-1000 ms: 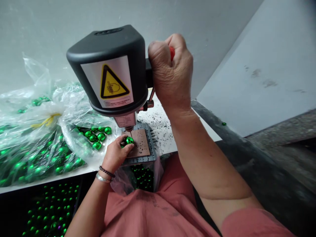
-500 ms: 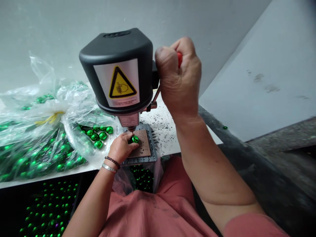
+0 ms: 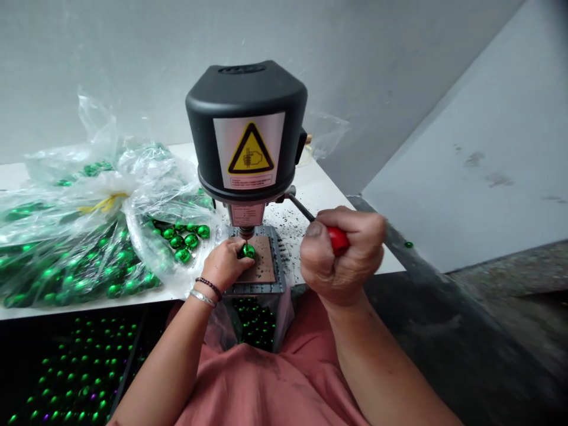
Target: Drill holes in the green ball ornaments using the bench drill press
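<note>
A shiny green ball [image 3: 249,252] sits on the brown board [image 3: 264,267] of a small black drill press [image 3: 247,100], directly beneath its bit. My left hand [image 3: 225,260] pinches the ball between thumb and fingers, close to the bit. The bit reaches down to the ball's top; whether it has entered the ball I cannot tell. Out to the right, my right hand [image 3: 344,251] is wrapped round the red-knobbed feed lever [image 3: 339,241], which slopes down from the side of the press.
Clear plastic bags [image 3: 100,236] of green balls lie on the white table [image 3: 323,195], with several loose balls [image 3: 183,241] at the bag's mouth. Dark shavings surround the press base. Below the table edge are more green balls [image 3: 80,367]. One green piece [image 3: 408,244] lies right.
My right hand has pulled the lever down from beside the press head, and the bit has come lower. My left hand still holds the ball in place. The view has shifted slightly.
</note>
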`<action>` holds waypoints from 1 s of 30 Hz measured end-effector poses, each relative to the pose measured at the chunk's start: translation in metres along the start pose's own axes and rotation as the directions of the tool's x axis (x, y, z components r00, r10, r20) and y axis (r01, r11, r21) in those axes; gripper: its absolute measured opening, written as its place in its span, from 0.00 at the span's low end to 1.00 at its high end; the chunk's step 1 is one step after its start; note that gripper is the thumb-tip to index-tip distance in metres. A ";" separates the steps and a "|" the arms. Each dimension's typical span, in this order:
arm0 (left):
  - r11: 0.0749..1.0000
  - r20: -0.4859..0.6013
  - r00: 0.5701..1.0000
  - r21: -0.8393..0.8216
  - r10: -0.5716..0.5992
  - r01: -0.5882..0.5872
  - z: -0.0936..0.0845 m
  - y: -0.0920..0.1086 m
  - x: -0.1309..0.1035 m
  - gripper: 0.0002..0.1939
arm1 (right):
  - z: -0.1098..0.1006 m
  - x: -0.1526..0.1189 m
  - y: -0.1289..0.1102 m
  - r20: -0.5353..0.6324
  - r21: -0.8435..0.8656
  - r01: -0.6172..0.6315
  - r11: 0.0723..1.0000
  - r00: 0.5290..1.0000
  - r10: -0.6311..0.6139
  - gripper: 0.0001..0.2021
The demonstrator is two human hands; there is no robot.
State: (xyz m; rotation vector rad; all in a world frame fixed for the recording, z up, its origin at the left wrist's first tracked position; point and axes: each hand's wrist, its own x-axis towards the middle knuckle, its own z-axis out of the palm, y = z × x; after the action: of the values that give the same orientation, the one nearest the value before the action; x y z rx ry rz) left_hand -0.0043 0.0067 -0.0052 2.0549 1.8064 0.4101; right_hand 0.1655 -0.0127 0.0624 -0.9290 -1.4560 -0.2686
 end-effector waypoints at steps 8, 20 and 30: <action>0.999 0.000 1.000 -0.036 -0.017 0.017 0.000 0.001 -0.003 0.16 | 0.005 -0.012 0.001 -0.032 0.060 0.003 0.998 0.999 -0.001 0.06; 1.000 0.021 1.000 0.005 -0.012 0.012 -0.004 0.005 -0.005 0.12 | 0.009 -0.033 0.004 0.039 0.178 -0.111 0.978 0.994 0.105 0.02; 0.999 -0.032 0.999 -0.023 -0.038 0.037 -0.001 0.003 -0.009 0.15 | 0.010 0.022 -0.005 -0.081 -0.023 -0.061 0.998 0.995 0.059 0.03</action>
State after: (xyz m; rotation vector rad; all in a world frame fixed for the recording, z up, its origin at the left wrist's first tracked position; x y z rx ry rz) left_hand -0.0032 -0.0025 -0.0023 2.0075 1.8482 0.4533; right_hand 0.1584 -0.0011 0.0825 -0.9707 -1.3515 -0.2778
